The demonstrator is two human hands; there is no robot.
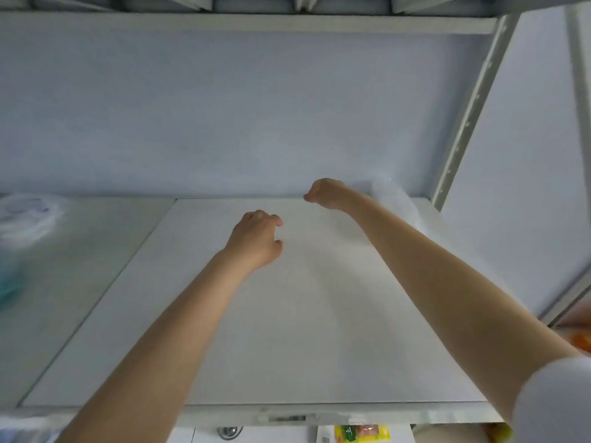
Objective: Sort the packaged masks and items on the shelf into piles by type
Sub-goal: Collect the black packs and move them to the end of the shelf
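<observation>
My left hand [259, 238] hovers over the middle of the white shelf board [287, 330], its fingers loosely curled and holding nothing. My right hand [326, 194] is further back, at the board's rear edge, curled into a fist with nothing visible in it. A blurred clear plastic package [398, 203] lies just right of my right wrist by the back wall. At the far left lies a blurred clear bag of white masks [27, 219], with a teal item [9, 282] in front of it.
A grey shelf upright [470, 103] rises at the right. Another shelf board [240, 24] spans overhead. Below the front edge a yellow packet [361, 433] shows on a lower level. Orange items [580, 338] sit at the far right.
</observation>
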